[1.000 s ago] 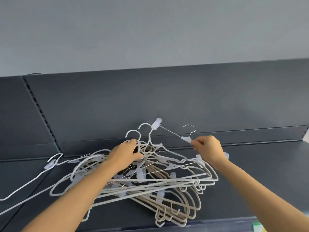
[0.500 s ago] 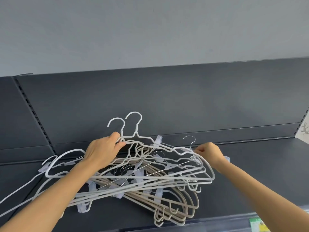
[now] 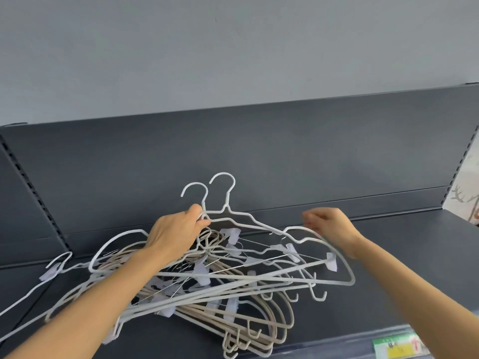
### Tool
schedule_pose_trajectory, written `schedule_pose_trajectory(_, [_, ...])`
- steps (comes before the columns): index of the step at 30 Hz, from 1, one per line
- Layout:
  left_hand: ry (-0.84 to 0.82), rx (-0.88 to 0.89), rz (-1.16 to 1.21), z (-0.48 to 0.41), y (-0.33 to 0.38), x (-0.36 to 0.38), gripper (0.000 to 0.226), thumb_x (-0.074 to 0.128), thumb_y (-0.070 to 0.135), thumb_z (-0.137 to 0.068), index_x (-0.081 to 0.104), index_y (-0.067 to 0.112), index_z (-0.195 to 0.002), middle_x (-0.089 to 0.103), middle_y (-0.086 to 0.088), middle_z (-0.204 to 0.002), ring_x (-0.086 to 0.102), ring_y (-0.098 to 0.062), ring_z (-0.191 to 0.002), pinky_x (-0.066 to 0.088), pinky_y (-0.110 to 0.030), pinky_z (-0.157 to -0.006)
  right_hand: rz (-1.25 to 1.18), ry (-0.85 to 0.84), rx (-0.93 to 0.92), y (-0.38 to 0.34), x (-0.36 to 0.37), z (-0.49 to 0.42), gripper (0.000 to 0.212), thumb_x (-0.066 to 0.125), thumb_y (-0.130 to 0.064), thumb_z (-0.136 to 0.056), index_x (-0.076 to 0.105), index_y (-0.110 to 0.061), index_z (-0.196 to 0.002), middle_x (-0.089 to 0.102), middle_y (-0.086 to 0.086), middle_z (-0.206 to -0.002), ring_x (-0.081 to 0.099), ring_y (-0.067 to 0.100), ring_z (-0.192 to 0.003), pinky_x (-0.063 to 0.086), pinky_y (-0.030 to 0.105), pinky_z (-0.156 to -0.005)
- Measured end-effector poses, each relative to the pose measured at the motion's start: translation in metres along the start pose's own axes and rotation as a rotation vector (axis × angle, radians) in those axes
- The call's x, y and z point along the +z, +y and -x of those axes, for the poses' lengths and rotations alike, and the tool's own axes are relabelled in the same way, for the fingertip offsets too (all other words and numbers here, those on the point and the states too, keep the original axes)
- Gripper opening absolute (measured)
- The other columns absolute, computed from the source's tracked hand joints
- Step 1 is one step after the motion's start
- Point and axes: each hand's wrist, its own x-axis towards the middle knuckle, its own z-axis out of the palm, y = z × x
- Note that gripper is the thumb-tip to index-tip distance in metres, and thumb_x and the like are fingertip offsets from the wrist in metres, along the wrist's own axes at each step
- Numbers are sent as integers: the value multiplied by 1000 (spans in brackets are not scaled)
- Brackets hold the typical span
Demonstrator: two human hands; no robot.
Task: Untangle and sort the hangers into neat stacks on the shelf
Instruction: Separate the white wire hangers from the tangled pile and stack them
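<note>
Since half a second ago the two white hangers ride higher, hooks clear of the tangle, and the right hand has lifted off the clip bar. The left hand pinches both white necks together. The right hand is blurred just above the white shoulder, fingers curled; I cannot tell whether it holds anything. These look light, stiff and prone to snagging, so the neck seems the best grip. Under both hands, on the shelf, lie roughly six beige hangers and at least three clip hangers.
</note>
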Motion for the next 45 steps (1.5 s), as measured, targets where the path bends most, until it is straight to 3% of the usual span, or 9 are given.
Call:
schedule_pose_trajectory(2, [-2,50,-7,-12,21,2,24,32,43,-101,35,21,-91,46,8,-58,45,-16,-51,34,-32,-51,-115,-19,-47,-11,-23,11,29,53,-29,-93,65,-3,-91,66,4,-85,63,13,-80,53,42,-86])
schedule_pose_trajectory(3, [0,74,-5,-19,32,3,24,32,43,-101,35,21,-91,46,8,-59,44,-18,-52,34,-32,-52,-97,-61,-84,-17,-32,20,30,54,-35,-92,65,-12,-107,67,-1,-103,63,9,-94,51,38,-92])
schedule_pose_trajectory(6, [-10,134,41,-40,68,9,25,33,42,-101,40,18,-95,49,6,-65,46,-24,-59,36,-34,-54,191,-274,-195,-26,-46,54,85,61,-69,-68,25,-43,-141,40,-12,-140,41,2,-126,36,27,-105])
schedule_pose_trajectory(10, [-8,240,98,-62,121,15,25,34,43,-101,36,21,-88,44,7,-60,45,-22,-57,32,-33,-53,775,-290,-312,-5,-41,80,128,65,-78,-50,-25,-50,-136,2,-7,-156,7,16,-144,4,51,-117])
schedule_pose_trajectory(14, [-18,293,158,-78,166,19,27,35,42,-100,35,21,-84,45,6,-60,44,-17,-55,29,-33,-51,952,-151,-285,19,-58,90,133,70,-70,-55,-37,-49,-130,5,6,-155,15,29,-139,12,48,-116])
schedule_pose_trajectory(20, [-79,382,283,-96,229,28,28,47,44,-96,50,16,-93,50,7,-78,55,-24,-77,40,-33,-64,948,-41,-184,57,-95,105,124,67,-51,-61,-36,-48,-131,24,4,-142,27,25,-127,25,38,-105])
schedule_pose_trajectory(25, [27,513,256,-104,259,35,51,49,50,-93,47,19,-133,53,-1,-120,52,-22,-110,37,-36,-97,925,-20,-21,95,-137,114,120,69,-48,-60,-22,-46,-139,28,1,-138,31,21,-120,29,34,-103])
schedule_pose_trajectory(35, [-80,530,302,-99,261,56,49,50,47,-92,48,21,-133,48,5,-126,46,-18,-116,35,-31,-98,757,58,317,151,-185,117,108,70,-49,-61,0,-47,-143,34,4,-140,36,26,-118,40,40,-97])
schedule_pose_trajectory(45, [-188,620,161,-95,256,73,69,53,49,-90,26,22,-147,35,3,-145,28,-18,-136,27,-33,-109,715,-45,415,170,-178,113,108,66,-75,-58,4,-50,-142,41,0,-141,40,27,-123,40,43,-98])
